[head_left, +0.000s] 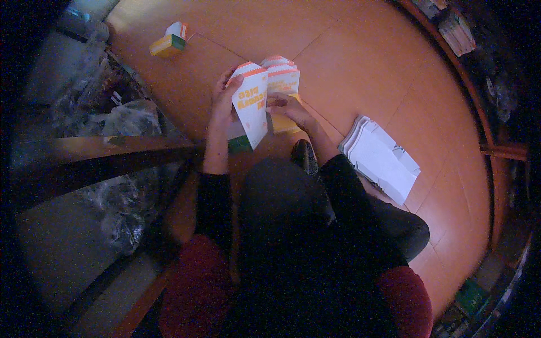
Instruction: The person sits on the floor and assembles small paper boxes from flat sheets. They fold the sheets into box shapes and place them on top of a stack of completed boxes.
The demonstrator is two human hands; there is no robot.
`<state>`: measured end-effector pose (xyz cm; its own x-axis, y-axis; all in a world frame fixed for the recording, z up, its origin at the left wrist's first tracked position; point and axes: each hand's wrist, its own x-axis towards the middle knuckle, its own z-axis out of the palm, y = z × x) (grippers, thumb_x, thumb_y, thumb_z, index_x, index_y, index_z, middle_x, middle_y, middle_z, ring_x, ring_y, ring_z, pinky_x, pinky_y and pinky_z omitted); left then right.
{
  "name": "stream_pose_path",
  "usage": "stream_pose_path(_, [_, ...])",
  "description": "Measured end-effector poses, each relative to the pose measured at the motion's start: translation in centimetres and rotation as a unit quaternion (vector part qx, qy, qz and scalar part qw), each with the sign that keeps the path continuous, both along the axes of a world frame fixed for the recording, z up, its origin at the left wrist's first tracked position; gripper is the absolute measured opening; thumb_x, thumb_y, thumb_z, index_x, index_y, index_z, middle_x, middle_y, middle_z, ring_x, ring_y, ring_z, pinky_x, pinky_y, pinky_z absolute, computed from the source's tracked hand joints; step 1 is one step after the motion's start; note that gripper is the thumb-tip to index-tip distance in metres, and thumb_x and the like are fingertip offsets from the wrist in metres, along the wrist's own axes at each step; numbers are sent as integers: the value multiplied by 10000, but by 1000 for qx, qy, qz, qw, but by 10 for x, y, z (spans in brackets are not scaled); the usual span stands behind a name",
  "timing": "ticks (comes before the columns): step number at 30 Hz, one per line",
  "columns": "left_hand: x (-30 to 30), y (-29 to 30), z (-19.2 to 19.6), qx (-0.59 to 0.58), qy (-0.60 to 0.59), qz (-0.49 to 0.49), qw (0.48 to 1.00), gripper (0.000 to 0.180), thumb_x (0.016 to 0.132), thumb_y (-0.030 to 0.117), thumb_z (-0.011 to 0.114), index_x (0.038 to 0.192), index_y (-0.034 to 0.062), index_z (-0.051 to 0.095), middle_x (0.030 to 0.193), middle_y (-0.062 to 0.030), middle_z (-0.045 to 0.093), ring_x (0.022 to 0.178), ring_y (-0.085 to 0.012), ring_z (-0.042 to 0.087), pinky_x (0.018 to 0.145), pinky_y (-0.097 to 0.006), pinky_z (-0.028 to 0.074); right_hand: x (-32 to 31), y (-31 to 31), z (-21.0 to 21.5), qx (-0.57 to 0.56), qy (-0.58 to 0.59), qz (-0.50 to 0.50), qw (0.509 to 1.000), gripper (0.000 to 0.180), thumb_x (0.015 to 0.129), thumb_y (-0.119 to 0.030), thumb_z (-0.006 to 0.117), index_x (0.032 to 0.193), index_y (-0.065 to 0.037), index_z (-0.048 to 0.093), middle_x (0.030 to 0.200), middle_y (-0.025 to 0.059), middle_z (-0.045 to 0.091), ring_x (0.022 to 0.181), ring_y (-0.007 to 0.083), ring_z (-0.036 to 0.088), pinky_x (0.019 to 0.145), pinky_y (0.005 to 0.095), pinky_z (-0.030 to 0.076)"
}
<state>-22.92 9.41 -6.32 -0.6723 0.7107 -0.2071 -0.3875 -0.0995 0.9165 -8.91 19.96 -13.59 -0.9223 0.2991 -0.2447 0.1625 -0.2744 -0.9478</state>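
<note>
So the left hand (221, 100) is clamped on a flat white paper bundle with orange print (251, 110), left of the white folded-paper stack (383, 160), while the right hand (292, 109) is by the bundle's edge, can't tell if gripping.

a dimly lit orange tiled floor (360, 67) beside brown shelving (507, 151).

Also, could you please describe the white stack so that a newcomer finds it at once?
Start from the orange floor, then look right of the right hand. The white stack lies there, near the bent knee. Unlike the pack in the left hand, it shows no orange edge.
</note>
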Motion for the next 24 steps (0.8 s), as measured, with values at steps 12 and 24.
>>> stream_pose_path(12, [17,-18,-55,-36,203,-135,969,570,655,62,633,1157,30,363,1068,-109,472,882,-164,527,689,-287,473,10,10,-8,-152,13,-158,975,324,715,-80,551,1006,29,458,908,110,554,802,189,553,728,291,447])
stream_pose_path(24, [15,26,-90,-155,119,-147,970,520,651,123,644,1121,58,431,919,-66,526,857,-172,516,598,-258,469,23,30,-13,499,-171,-227,819,676,632,-416,646,1099,20,425,946,180,533,843,306,532,765,369,422])
